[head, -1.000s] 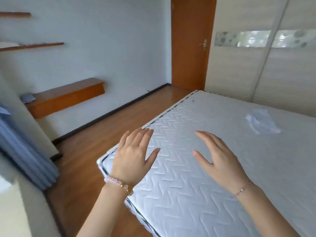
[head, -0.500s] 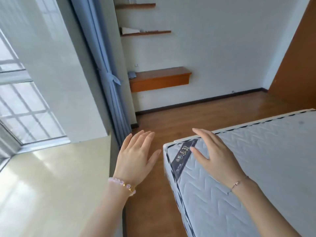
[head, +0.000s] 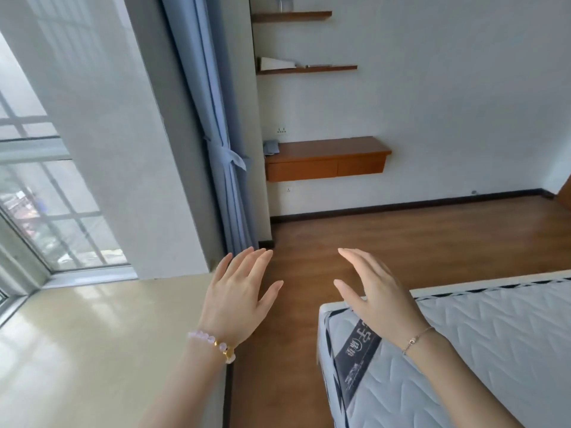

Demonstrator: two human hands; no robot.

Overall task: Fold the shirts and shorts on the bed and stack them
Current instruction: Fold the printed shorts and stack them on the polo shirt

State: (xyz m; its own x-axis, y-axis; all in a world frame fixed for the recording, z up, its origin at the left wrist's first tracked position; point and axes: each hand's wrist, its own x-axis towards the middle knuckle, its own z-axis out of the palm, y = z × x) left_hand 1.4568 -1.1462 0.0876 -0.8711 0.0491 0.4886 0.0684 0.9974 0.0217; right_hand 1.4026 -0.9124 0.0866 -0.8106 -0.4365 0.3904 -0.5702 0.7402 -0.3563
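The bed [head: 482, 344] is a bare white quilted mattress filling the lower right, its near corner bearing a dark label [head: 355, 353]. No shirts or shorts show in this view. My left hand [head: 238, 298] hovers over the wooden floor left of the bed corner, fingers spread, holding nothing. It wears a pink bead bracelet. My right hand [head: 377, 291] floats above the mattress corner, fingers apart and empty, with a thin chain at the wrist.
A cream window ledge [head: 92, 350] lies at lower left under a large window [head: 46, 196]. A tied blue curtain [head: 222, 156] hangs beside it. A wooden wall desk [head: 327, 162] and two shelves [head: 306, 69] are on the far wall. Brown wooden floor [head: 401, 242] runs between bed and wall.
The view has swung left, away from the bed's middle towards the window and curtain. Both hands stay raised and empty; a pale item on the mattress has left the view.
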